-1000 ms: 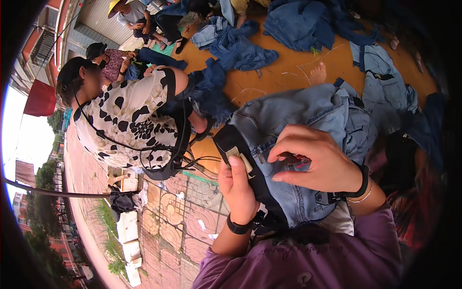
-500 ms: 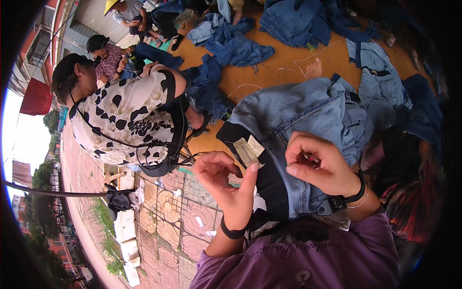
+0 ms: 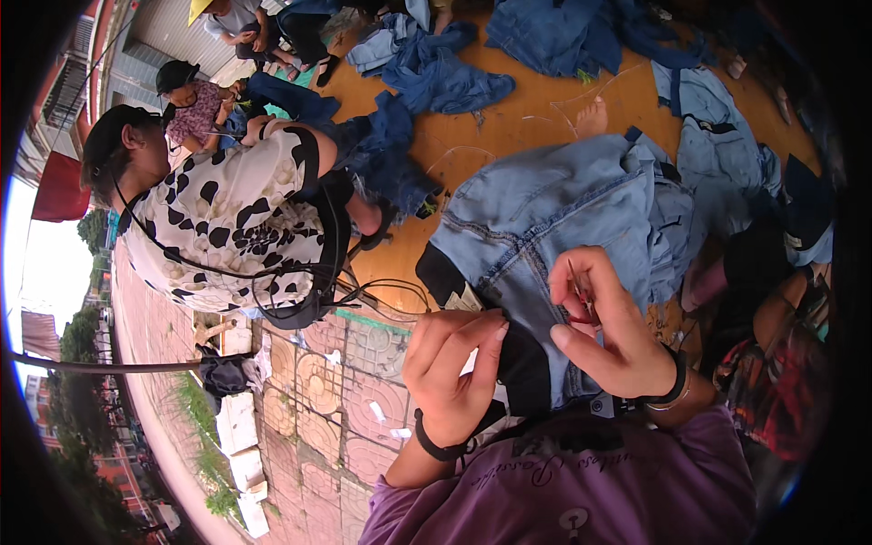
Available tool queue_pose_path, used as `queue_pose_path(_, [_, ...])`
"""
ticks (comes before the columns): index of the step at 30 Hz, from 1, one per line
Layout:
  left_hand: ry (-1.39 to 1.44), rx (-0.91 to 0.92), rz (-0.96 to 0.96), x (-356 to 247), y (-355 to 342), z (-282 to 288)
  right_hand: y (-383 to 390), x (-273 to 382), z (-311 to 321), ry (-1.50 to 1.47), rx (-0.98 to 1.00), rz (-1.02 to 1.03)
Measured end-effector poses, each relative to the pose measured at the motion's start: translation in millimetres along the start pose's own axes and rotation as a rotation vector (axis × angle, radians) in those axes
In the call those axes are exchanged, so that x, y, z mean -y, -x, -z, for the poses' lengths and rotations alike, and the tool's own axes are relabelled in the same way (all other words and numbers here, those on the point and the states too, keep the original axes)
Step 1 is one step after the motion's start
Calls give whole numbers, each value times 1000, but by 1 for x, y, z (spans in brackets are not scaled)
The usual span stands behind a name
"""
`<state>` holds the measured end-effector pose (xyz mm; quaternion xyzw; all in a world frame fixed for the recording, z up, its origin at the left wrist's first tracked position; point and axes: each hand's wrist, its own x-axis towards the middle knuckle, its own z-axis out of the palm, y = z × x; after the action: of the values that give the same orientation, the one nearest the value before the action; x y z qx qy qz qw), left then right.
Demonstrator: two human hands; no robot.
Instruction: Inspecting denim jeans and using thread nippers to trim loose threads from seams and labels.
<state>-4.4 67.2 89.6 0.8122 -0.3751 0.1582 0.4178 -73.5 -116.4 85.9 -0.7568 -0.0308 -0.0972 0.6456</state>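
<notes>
Light blue jeans [image 3: 554, 204] with a dark waistband [image 3: 527, 359] lie across my lap, inside seams showing. Over the waistband, my left hand [image 3: 454, 368] is closed, thumb and forefinger tips pinched together. Whatever is between them is too small to make out. A pale label [image 3: 468, 298] on the waistband is mostly covered by that hand. To its right, my right hand [image 3: 622, 341] curls around a small red tool [image 3: 584, 313], its thumb and forefinger slightly apart. Fingers hide much of the tool, and its exact kind cannot be told.
Several denim garments [image 3: 445, 77] are heaped on the orange-brown board [image 3: 463, 150] ahead. A person in a black-and-white patterned top [image 3: 236, 213] sits close on my left, cables hanging behind. Other people sit farther back. Paving [image 3: 313, 427] with paper scraps lies at the lower left.
My left hand has gone from spread thumb and fingers to a pinch, moving slightly right and covering more of the label. My right hand has shifted slightly, showing more of the red tool.
</notes>
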Motion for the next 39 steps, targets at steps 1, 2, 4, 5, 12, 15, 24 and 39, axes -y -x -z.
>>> queue_pose_path(1, [53, -16, 87, 3, 3, 0, 3, -5, 2, 11, 5, -11])
queue_pose_path(2, [105, -32, 175, 5, 5, -1, 5, -8, 3, 22, 9, -23])
queue_pose_path(4, [135, -39, 215, 6, 4, -1, 2, -9, 0, 77, 22, 18])
queue_pose_path(5, [177, -48, 240, 6, 4, -2, 1, -8, -1, 137, 32, 63])
queue_pose_path(12, [198, -60, 182, 12, -1, -3, -4, 2, 5, 312, 42, 43])
queue_pose_path(15, [174, -50, 191, 13, -2, -4, -10, 3, 3, 267, 67, 49])
queue_pose_path(24, [136, -87, 153, 13, -4, -5, -17, 6, -1, 460, 164, 172])
queue_pose_path(39, [-5, -63, 64, 10, -5, -2, -14, 11, -6, 686, 208, 235])
